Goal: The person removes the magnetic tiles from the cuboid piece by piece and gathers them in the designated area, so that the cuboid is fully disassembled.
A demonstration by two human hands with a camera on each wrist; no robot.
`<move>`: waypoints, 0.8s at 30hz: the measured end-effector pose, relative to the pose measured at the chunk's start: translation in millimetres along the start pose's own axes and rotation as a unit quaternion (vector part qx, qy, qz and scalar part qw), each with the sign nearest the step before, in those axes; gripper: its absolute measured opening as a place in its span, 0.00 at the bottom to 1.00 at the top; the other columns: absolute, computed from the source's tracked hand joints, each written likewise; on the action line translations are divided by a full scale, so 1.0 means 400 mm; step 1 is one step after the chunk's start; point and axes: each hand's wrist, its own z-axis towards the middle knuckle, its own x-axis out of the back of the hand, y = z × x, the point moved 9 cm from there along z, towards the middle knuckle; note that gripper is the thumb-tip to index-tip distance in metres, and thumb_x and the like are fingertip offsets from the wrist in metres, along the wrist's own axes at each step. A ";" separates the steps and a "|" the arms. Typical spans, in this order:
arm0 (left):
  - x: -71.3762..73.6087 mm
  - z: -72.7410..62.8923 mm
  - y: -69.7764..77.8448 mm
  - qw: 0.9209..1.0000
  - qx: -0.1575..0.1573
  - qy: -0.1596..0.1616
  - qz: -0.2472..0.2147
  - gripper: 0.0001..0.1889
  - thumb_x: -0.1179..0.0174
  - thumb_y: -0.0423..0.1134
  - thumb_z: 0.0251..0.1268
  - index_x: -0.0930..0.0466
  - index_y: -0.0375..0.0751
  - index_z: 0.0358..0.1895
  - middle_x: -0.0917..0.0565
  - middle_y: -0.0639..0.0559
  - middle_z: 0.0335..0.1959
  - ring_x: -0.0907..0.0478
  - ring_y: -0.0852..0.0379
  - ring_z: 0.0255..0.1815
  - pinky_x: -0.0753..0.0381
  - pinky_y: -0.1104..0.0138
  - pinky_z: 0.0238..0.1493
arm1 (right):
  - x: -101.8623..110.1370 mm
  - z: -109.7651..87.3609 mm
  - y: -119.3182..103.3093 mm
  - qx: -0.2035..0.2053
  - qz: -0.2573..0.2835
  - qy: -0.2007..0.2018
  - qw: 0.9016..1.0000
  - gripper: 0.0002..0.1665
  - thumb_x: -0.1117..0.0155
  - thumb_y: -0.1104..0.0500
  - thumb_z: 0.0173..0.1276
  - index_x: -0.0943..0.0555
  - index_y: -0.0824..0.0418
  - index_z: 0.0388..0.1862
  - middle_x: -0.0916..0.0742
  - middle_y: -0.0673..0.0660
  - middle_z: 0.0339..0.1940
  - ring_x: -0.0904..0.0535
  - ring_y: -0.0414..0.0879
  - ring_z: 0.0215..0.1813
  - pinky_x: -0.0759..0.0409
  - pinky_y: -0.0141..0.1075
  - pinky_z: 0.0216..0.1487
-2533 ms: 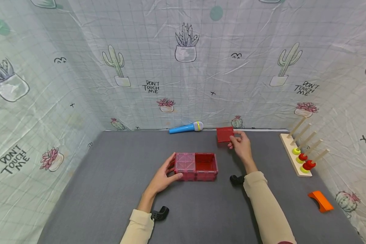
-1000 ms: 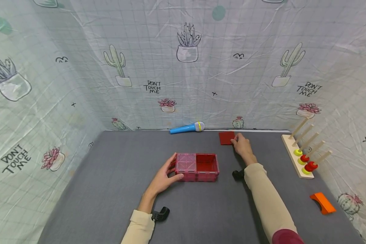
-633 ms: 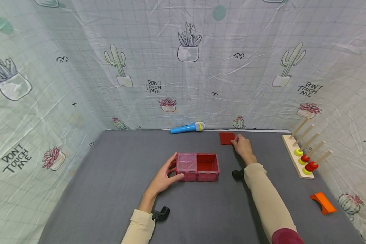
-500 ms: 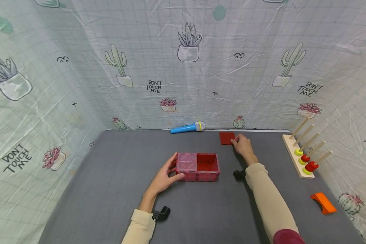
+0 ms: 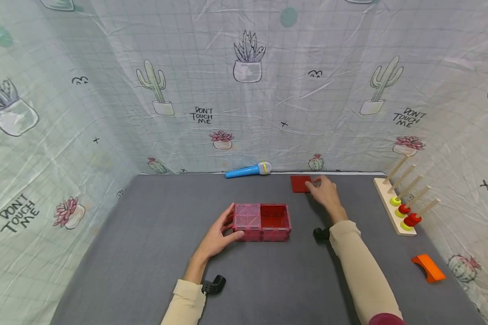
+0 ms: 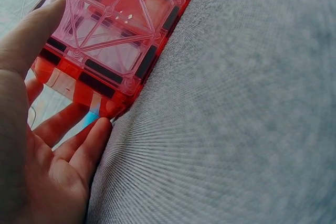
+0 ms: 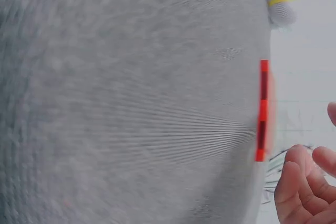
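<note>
A rectangular box of translucent red magnetic tiles stands mid-table; its left half is roofed, its right half open on top. My left hand holds its left end, thumb at the front and fingers around the far side; the left wrist view shows the thumb along the tiled box. Farther back, a loose red magnetic tile lies flat near the table's rear edge. My right hand is just right of it. In the right wrist view, its loosely bent fingers are apart from the tile.
A blue toy microphone lies along the back edge. At the right stand a wooden peg board with red and yellow rings and, nearer, an orange arch block. A printed cloth hangs behind the grey table.
The right hand lowered the tilted magnetic tile flat onto the table, then let go; its fingers have drawn slightly apart and back. The left hand and box stay put.
</note>
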 end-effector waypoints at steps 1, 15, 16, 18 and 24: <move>0.001 0.000 0.000 1.000 0.000 0.001 -0.001 0.47 0.30 0.46 0.62 0.49 0.67 0.80 0.37 0.55 0.78 0.35 0.50 0.77 0.30 0.50 0.72 | 0.004 -0.002 -0.005 0.003 0.002 0.001 1.000 0.34 0.45 0.38 0.74 0.28 0.65 0.61 0.14 0.67 0.44 0.17 0.57 0.42 0.19 0.51 0.46; 0.000 -0.003 0.010 1.000 -0.012 0.008 -0.016 0.39 0.39 0.46 0.69 0.46 0.65 0.79 0.36 0.53 0.78 0.35 0.48 0.76 0.30 0.46 0.71 | 0.042 -0.061 -0.079 0.054 0.020 0.030 0.998 0.34 0.43 0.38 0.73 0.27 0.61 0.65 0.14 0.66 0.49 0.17 0.58 0.46 0.19 0.53 0.47; 0.001 -0.003 0.011 1.000 -0.012 0.008 -0.014 0.38 0.39 0.46 0.69 0.46 0.65 0.79 0.36 0.53 0.78 0.35 0.48 0.76 0.30 0.45 0.71 | 0.044 -0.068 -0.086 0.059 0.024 0.031 0.998 0.34 0.43 0.38 0.73 0.27 0.61 0.65 0.14 0.66 0.49 0.17 0.58 0.46 0.18 0.53 0.47; 0.000 -0.003 0.012 1.000 -0.012 0.006 -0.014 0.38 0.39 0.46 0.70 0.46 0.66 0.79 0.36 0.52 0.78 0.36 0.47 0.76 0.31 0.44 0.71 | 0.047 -0.082 -0.100 0.072 0.031 0.036 0.996 0.33 0.42 0.39 0.73 0.27 0.61 0.64 0.14 0.66 0.48 0.17 0.58 0.46 0.18 0.52 0.47; 0.000 -0.002 0.016 1.000 -0.015 0.005 -0.019 0.39 0.39 0.42 0.70 0.47 0.60 0.80 0.37 0.48 0.79 0.36 0.43 0.76 0.33 0.42 0.72 | 0.055 -0.119 -0.133 0.110 0.047 0.058 0.991 0.29 0.38 0.42 0.72 0.25 0.61 0.62 0.14 0.64 0.45 0.18 0.56 0.46 0.18 0.50 0.48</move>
